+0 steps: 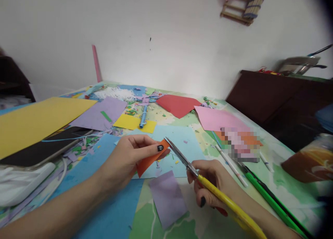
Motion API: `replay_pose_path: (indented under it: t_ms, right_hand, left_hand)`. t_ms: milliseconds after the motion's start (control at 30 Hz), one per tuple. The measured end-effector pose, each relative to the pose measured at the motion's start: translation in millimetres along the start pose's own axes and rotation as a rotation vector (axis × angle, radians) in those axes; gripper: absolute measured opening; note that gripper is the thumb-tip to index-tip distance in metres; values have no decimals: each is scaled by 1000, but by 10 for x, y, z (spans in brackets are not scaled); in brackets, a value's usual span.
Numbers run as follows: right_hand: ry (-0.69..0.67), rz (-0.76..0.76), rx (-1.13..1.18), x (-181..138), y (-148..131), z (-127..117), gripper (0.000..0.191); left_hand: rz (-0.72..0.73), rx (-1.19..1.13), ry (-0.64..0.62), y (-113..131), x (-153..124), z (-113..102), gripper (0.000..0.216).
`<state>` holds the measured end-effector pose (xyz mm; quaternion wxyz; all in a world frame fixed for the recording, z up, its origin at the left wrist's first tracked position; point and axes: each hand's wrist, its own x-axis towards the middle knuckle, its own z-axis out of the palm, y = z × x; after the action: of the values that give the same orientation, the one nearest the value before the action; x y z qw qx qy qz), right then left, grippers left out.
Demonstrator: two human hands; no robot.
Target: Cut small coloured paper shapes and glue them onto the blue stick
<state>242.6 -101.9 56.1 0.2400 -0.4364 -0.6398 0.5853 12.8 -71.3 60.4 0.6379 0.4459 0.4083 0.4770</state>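
My left hand (130,155) pinches a folded-looking piece of orange paper (149,162) between thumb and fingers, its lower corner hanging free. In my right hand (210,183) is a pair of scissors (186,162) with yellow on the handle. The blade tips lie at the upper corner of the orange paper, close to my left fingertips; whether they are cutting into it I cannot tell. Below both hands lies a small purple paper (169,199). Under the orange paper spreads a light blue sheet (182,138) with small scraps on it.
Left are a blue sheet (117,201), a phone (49,145), a white device (28,183) and a large yellow sheet (47,114). Red paper (179,103) and pink paper (221,117) lie further back. A green cutter (270,197), pens (231,164) and a drink container (309,159) are right.
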Motion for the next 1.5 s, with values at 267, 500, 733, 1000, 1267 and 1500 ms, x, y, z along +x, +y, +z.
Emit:
replay_pose_path:
  t_ms: [267,500,733,1000,1267,1500]
  right_hand:
    - [0,36,2,6,-18,48,31]
    - [11,23,9,18,21,51,33]
    - [44,51,-13,26,29,49,36]
    - [41,42,3,41,1,66,38]
    - [63,27,3,35,46,62,41]
    - [64,41,-10,49,13,71,46]
  left_hand:
    - [-21,-86,54,-5,14,-4,15]
    - [-58,-80,63,19,7,24,14]
    - [-84,-91,89,4,4,30,13]
    - [-85,-73,105,-2,12,37,15]
    - [-99,-94,103,-4,2,40,15]
    - [-107,-99,105,-13,-2,19,13]
